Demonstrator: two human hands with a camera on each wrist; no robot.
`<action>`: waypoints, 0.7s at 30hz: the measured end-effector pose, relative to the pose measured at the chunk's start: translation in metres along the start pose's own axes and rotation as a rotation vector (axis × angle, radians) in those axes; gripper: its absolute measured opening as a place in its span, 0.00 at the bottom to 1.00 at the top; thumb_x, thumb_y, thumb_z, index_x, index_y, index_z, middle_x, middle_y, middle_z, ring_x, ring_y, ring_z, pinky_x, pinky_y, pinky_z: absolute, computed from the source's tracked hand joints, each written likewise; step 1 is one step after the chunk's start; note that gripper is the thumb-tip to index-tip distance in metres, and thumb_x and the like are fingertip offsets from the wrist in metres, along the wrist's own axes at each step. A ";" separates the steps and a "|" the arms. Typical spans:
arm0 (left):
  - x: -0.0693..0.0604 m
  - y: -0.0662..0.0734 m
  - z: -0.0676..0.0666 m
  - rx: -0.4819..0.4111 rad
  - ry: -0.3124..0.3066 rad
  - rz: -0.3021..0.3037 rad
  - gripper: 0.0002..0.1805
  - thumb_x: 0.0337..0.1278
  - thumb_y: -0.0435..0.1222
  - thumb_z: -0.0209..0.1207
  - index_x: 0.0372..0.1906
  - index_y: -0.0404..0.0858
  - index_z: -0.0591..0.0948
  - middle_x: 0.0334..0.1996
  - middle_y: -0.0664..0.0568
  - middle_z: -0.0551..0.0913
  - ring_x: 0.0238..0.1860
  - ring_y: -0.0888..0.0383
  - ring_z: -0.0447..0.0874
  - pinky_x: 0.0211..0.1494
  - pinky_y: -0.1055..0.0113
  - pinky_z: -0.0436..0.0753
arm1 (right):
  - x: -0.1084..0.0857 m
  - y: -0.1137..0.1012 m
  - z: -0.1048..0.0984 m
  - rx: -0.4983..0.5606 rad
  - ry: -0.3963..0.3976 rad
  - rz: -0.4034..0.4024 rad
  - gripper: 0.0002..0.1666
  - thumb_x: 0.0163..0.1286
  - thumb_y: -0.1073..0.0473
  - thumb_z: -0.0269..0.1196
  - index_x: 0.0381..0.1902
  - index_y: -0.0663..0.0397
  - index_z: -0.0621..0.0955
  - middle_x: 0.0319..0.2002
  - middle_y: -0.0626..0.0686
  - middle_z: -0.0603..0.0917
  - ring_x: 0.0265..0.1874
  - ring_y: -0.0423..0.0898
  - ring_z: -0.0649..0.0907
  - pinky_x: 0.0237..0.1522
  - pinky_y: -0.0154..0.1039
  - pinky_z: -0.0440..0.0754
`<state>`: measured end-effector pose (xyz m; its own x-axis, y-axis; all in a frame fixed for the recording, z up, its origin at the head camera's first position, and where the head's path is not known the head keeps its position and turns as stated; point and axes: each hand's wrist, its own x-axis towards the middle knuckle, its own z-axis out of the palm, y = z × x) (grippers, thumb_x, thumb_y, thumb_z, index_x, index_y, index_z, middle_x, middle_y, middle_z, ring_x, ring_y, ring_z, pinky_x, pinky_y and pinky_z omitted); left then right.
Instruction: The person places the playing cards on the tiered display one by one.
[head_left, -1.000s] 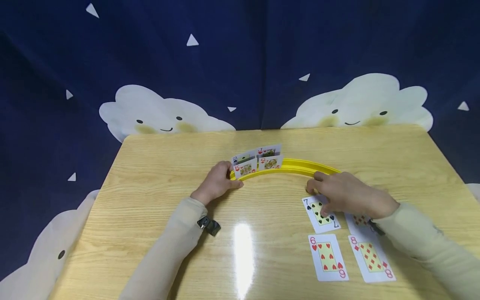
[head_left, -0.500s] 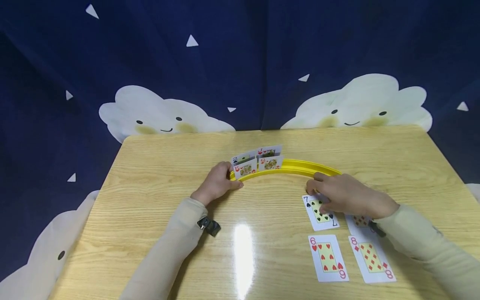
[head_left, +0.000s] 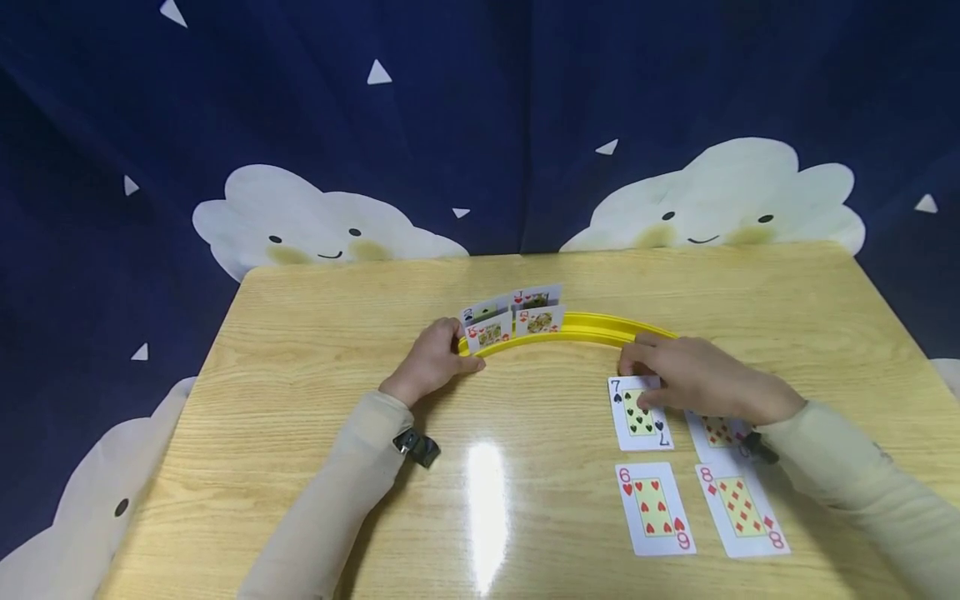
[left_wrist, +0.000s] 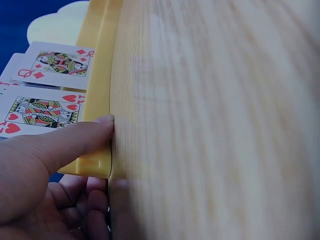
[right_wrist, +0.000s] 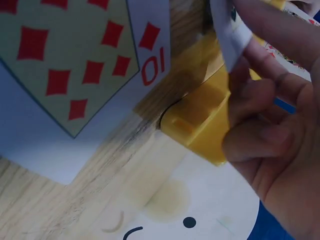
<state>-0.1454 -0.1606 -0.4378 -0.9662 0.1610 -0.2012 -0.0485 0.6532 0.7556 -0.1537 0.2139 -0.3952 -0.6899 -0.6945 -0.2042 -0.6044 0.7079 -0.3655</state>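
On the table, a curved yellow card holder (head_left: 592,329) stands with several playing cards upright in its left part. The king of hearts (left_wrist: 45,111) and queen of diamonds (left_wrist: 62,62) are in front; a jack and a black-suited card are behind. My left hand (head_left: 429,360) grips the holder's left end, thumb along the front. Near the right end, my right hand (head_left: 693,377) pinches the seven of spades (head_left: 636,421) by its upper part, thumb on its face. In the right wrist view, that card is seen tilted, nearly edge-on, between the fingers.
The ten of diamonds (right_wrist: 90,65) lies partly under my right wrist. Nearer the front are the six of hearts (head_left: 656,510) and eight of diamonds (head_left: 742,510). The wooden table (head_left: 337,308) meets a dark blue cloth (head_left: 450,125) with clouds behind it.
The seven of spades has turned more upright and shifted slightly away from me with my right hand. My left hand keeps its grip on the holder. The head view has shifted slightly.
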 end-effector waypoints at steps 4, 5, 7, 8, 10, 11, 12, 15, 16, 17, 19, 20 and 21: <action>0.001 0.000 0.000 0.000 -0.001 0.001 0.18 0.62 0.32 0.77 0.45 0.30 0.79 0.46 0.42 0.79 0.46 0.50 0.76 0.50 0.59 0.77 | 0.000 0.000 -0.006 0.010 0.069 -0.002 0.15 0.68 0.56 0.80 0.47 0.40 0.85 0.44 0.42 0.81 0.37 0.43 0.79 0.43 0.46 0.79; 0.001 0.000 0.000 -0.002 -0.001 0.000 0.18 0.62 0.32 0.77 0.45 0.30 0.79 0.47 0.42 0.79 0.46 0.50 0.77 0.50 0.59 0.77 | 0.000 -0.001 -0.008 0.012 0.085 -0.003 0.14 0.69 0.56 0.80 0.46 0.40 0.86 0.45 0.42 0.81 0.38 0.43 0.79 0.44 0.46 0.79; 0.001 0.000 -0.001 -0.004 -0.002 -0.005 0.18 0.63 0.32 0.77 0.47 0.30 0.80 0.48 0.41 0.79 0.47 0.50 0.77 0.51 0.59 0.78 | 0.000 -0.002 -0.012 0.019 0.108 0.000 0.12 0.69 0.56 0.80 0.44 0.39 0.86 0.43 0.42 0.81 0.37 0.43 0.79 0.42 0.45 0.79; 0.001 0.000 -0.001 -0.005 -0.003 -0.008 0.18 0.63 0.32 0.77 0.47 0.29 0.80 0.48 0.41 0.79 0.47 0.50 0.77 0.51 0.59 0.78 | 0.000 -0.002 -0.015 0.024 0.118 0.002 0.12 0.69 0.55 0.80 0.44 0.39 0.85 0.42 0.41 0.81 0.36 0.42 0.79 0.41 0.44 0.78; 0.001 0.000 -0.001 -0.004 -0.004 -0.013 0.19 0.63 0.33 0.77 0.48 0.29 0.79 0.49 0.41 0.79 0.48 0.50 0.78 0.52 0.58 0.78 | 0.000 -0.003 -0.019 0.055 0.131 0.001 0.12 0.70 0.57 0.79 0.42 0.39 0.85 0.38 0.40 0.82 0.32 0.41 0.78 0.36 0.40 0.77; 0.001 0.000 -0.001 -0.003 -0.004 -0.015 0.19 0.63 0.33 0.77 0.48 0.30 0.79 0.50 0.41 0.79 0.48 0.50 0.77 0.52 0.58 0.78 | 0.000 -0.003 -0.022 0.075 0.136 -0.001 0.12 0.70 0.57 0.79 0.42 0.39 0.84 0.36 0.40 0.82 0.30 0.41 0.78 0.34 0.39 0.76; 0.001 0.000 -0.001 -0.002 -0.005 -0.016 0.19 0.63 0.33 0.77 0.48 0.29 0.79 0.50 0.41 0.79 0.48 0.50 0.77 0.52 0.58 0.78 | 0.000 -0.004 -0.025 0.095 0.141 -0.005 0.12 0.71 0.58 0.78 0.42 0.40 0.83 0.34 0.39 0.81 0.28 0.41 0.77 0.32 0.37 0.75; 0.000 0.001 0.000 -0.003 -0.004 -0.017 0.19 0.63 0.33 0.77 0.48 0.29 0.79 0.49 0.41 0.79 0.47 0.50 0.77 0.52 0.58 0.77 | 0.001 -0.005 -0.032 0.144 0.159 -0.024 0.12 0.72 0.60 0.77 0.41 0.40 0.83 0.31 0.38 0.81 0.25 0.41 0.75 0.28 0.35 0.73; 0.000 0.001 0.000 -0.003 -0.004 -0.018 0.19 0.63 0.33 0.77 0.48 0.29 0.79 0.49 0.42 0.79 0.47 0.50 0.77 0.52 0.58 0.77 | 0.002 -0.005 -0.034 0.152 0.167 -0.032 0.12 0.72 0.60 0.77 0.41 0.41 0.83 0.30 0.38 0.81 0.25 0.41 0.76 0.29 0.35 0.73; 0.000 0.001 0.000 -0.004 -0.003 -0.019 0.19 0.63 0.33 0.77 0.48 0.29 0.79 0.49 0.42 0.79 0.47 0.50 0.76 0.52 0.59 0.77 | 0.002 -0.005 -0.036 0.152 0.177 -0.038 0.11 0.72 0.60 0.77 0.42 0.41 0.84 0.31 0.38 0.81 0.25 0.41 0.75 0.29 0.35 0.73; -0.001 0.001 0.000 -0.001 -0.001 -0.019 0.19 0.63 0.33 0.77 0.48 0.29 0.79 0.48 0.42 0.79 0.47 0.50 0.76 0.51 0.59 0.77 | 0.004 -0.006 -0.039 0.144 0.195 -0.046 0.10 0.72 0.59 0.77 0.43 0.42 0.84 0.31 0.38 0.81 0.25 0.41 0.75 0.29 0.35 0.72; -0.001 0.001 0.000 0.001 -0.001 -0.019 0.19 0.63 0.33 0.77 0.47 0.29 0.79 0.48 0.42 0.78 0.47 0.50 0.76 0.51 0.59 0.76 | 0.005 -0.006 -0.041 0.135 0.203 -0.046 0.10 0.72 0.59 0.77 0.43 0.42 0.85 0.32 0.38 0.81 0.25 0.40 0.74 0.29 0.36 0.72; -0.001 0.001 0.000 0.003 -0.001 -0.020 0.19 0.63 0.33 0.77 0.47 0.29 0.79 0.48 0.42 0.78 0.47 0.50 0.76 0.51 0.59 0.76 | 0.006 -0.006 -0.043 0.126 0.210 -0.048 0.10 0.72 0.58 0.77 0.43 0.42 0.85 0.32 0.38 0.82 0.24 0.40 0.74 0.29 0.36 0.72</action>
<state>-0.1443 -0.1597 -0.4367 -0.9647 0.1488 -0.2171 -0.0671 0.6586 0.7495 -0.1712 0.2106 -0.3556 -0.7375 -0.6754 0.0046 -0.5930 0.6442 -0.4831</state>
